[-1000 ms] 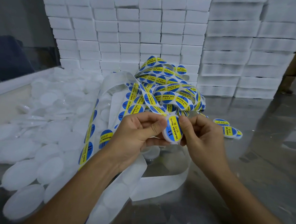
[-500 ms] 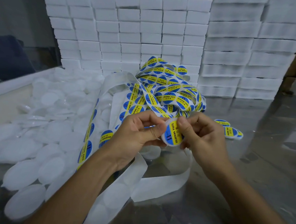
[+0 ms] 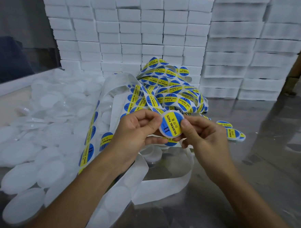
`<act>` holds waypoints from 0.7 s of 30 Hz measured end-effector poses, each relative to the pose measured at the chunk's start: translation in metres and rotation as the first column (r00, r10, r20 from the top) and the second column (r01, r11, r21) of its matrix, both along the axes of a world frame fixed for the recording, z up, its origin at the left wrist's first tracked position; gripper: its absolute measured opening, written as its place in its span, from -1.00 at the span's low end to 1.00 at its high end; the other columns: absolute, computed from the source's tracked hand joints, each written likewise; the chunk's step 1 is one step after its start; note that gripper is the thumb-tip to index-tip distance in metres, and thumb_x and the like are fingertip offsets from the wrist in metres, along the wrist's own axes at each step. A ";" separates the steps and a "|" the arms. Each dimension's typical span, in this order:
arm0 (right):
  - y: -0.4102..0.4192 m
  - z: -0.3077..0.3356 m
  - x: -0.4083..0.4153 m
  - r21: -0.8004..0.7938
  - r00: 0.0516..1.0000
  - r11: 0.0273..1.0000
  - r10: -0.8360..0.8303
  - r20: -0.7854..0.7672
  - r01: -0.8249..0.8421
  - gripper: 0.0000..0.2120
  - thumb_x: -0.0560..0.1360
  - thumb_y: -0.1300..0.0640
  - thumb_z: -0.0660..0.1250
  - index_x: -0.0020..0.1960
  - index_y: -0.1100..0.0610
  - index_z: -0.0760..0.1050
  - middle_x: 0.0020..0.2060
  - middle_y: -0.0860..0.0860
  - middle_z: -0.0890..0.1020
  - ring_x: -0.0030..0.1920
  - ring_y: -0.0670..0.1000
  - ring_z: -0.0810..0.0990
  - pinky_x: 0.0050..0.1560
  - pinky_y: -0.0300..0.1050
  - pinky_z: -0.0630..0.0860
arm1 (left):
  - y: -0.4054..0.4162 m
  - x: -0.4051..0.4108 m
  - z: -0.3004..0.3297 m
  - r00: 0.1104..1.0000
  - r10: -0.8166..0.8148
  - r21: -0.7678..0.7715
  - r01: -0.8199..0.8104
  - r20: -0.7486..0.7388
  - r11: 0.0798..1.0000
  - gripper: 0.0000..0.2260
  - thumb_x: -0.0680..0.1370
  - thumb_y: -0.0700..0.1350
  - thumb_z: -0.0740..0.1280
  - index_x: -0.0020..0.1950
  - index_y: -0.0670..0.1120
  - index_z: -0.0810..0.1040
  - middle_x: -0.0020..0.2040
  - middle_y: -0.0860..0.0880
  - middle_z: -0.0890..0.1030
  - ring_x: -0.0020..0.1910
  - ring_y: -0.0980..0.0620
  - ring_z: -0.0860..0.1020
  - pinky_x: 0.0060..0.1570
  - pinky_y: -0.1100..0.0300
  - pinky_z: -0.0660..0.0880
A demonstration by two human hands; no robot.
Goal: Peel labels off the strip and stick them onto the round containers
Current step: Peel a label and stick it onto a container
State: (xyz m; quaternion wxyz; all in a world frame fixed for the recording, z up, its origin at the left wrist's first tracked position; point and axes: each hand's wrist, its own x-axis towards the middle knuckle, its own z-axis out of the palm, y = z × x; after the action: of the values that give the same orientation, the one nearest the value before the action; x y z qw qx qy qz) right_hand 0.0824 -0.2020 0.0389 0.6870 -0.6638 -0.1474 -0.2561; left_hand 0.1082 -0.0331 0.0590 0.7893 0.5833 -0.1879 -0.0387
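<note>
Both sets of fingers are curled around one small round container (image 3: pixel 171 126) at the centre of the frame. The left hand (image 3: pixel 136 130) pinches its left edge with thumb and fingertips, and the right hand (image 3: pixel 201 135) has its thumb (image 3: pixel 185 124) pressed on the right edge, other fingers tucked underneath. The container's face already wears a label (image 3: pixel 170 127), blue and yellow, reading SOLDERING PASTE, and it's tilted up toward the camera.

Just behind the hands sits the strip (image 3: pixel 172 94), a tangled heap of the same labels, with one run trailing down toward lower left (image 3: pixel 91 136). Spent white backing (image 3: pixel 158 187) loops under the wrists, with empty round patches on it.

Right of centre, three labelled containers (image 3: pixel 234 133) lie on the shiny table (image 3: pixel 257 174), touching each other. The left side of the frame is a big pile of plain white containers (image 3: pixel 27 158), no labels on them. One more clear one (image 3: pixel 151 154) sits below the hands.

Across the top there's a wall of stacked white boxes (image 3: pixel 151 33).
</note>
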 end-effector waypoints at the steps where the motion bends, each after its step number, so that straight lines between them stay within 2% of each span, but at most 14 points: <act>1: 0.001 -0.001 0.000 -0.057 0.998 0.997 -0.052 0.024 0.053 -0.83 0.48 0.15 0.40 0.07 0.09 0.61 -0.22 0.05 0.72 -0.30 -0.02 0.68 -0.39 -0.21 0.54 | -0.001 0.000 0.000 1.000 0.025 -0.006 -0.025 0.006 1.000 -0.79 0.41 -0.12 0.39 -0.06 -0.23 0.58 -0.16 -0.18 0.70 -0.22 -0.09 0.69 -0.28 0.15 0.62; 4: 0.002 -0.007 0.000 -0.289 0.974 0.937 -0.155 0.166 0.198 -0.51 0.35 0.05 0.58 0.24 -0.02 0.56 0.07 -0.02 0.63 -0.10 -0.04 0.65 -0.32 -0.24 0.53 | -0.001 0.000 -0.001 0.996 0.087 -0.021 -0.086 0.022 0.996 -0.92 0.49 -0.20 0.38 -0.12 -0.22 0.60 -0.23 -0.18 0.69 -0.29 -0.07 0.68 -0.29 0.15 0.62; 7: 0.000 -0.009 0.002 -0.444 0.941 0.850 -0.159 0.300 0.285 -0.53 0.33 -0.10 0.55 0.19 -0.01 0.58 0.12 -0.06 0.56 -0.04 -0.05 0.61 -0.27 -0.28 0.51 | -0.001 -0.001 -0.002 0.995 0.092 0.017 -0.092 0.036 0.996 -0.91 0.52 -0.21 0.36 -0.09 -0.24 0.61 -0.20 -0.22 0.70 -0.26 -0.09 0.69 -0.28 0.15 0.62; 10: -0.009 -0.007 0.004 -0.467 0.937 0.833 -0.160 0.310 0.297 -0.58 0.33 -0.08 0.57 0.14 -0.03 0.59 0.05 -0.07 0.59 -0.11 -0.06 0.62 -0.26 -0.28 0.50 | -0.003 -0.002 -0.002 0.997 0.058 0.060 -0.061 0.047 0.996 -0.89 0.53 -0.21 0.36 -0.04 -0.24 0.62 -0.22 -0.20 0.70 -0.25 -0.07 0.69 -0.28 0.18 0.62; 14: -0.014 -0.006 0.005 -0.461 0.910 0.814 -0.184 0.372 0.353 -0.63 0.35 -0.01 0.58 0.11 0.06 0.62 0.02 -0.05 0.62 -0.17 -0.03 0.61 -0.23 -0.23 0.53 | -0.009 -0.004 -0.005 0.999 -0.021 0.108 0.016 0.043 0.994 -0.77 0.50 -0.14 0.37 0.10 -0.23 0.60 -0.20 -0.17 0.69 -0.17 -0.09 0.69 -0.19 0.07 0.64; 16: -0.014 -0.006 0.004 -0.460 0.905 0.812 -0.181 0.386 0.359 -0.63 0.36 -0.02 0.57 0.10 0.09 0.62 0.01 -0.05 0.62 -0.18 -0.02 0.60 -0.21 -0.22 0.53 | -0.010 -0.005 -0.007 0.996 -0.037 0.163 0.024 0.082 0.986 -0.82 0.54 -0.15 0.34 0.08 -0.21 0.62 -0.17 -0.19 0.68 -0.13 -0.09 0.69 -0.16 0.03 0.65; 19: -0.017 -0.006 0.004 -0.463 0.917 0.813 -0.202 0.344 0.353 -0.67 0.39 -0.04 0.55 0.08 0.06 0.61 -0.06 -0.12 0.64 -0.17 -0.05 0.60 -0.20 -0.19 0.54 | -0.011 -0.006 -0.008 0.992 -0.068 0.222 0.044 0.104 0.974 -0.81 0.57 -0.12 0.30 0.08 -0.18 0.63 -0.08 -0.18 0.69 -0.08 -0.12 0.69 -0.18 0.05 0.66; 21: -0.023 -0.004 0.006 -0.373 0.924 0.852 -0.291 0.246 0.368 -0.71 0.39 -0.08 0.50 0.06 -0.02 0.60 -0.12 -0.14 0.64 -0.20 -0.06 0.61 -0.23 -0.21 0.55 | -0.012 -0.007 -0.009 0.990 -0.088 0.256 0.058 0.110 0.965 -0.81 0.54 -0.09 0.33 0.09 -0.12 0.64 -0.07 -0.16 0.69 -0.15 -0.11 0.69 -0.22 0.09 0.65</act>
State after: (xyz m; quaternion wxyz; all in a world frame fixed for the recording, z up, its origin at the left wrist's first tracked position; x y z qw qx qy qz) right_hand 0.0882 -0.2253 0.0350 0.4609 -0.7829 -0.1434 -0.3926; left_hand 0.1017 -0.0454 0.0496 0.6940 0.6728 -0.2502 -0.0560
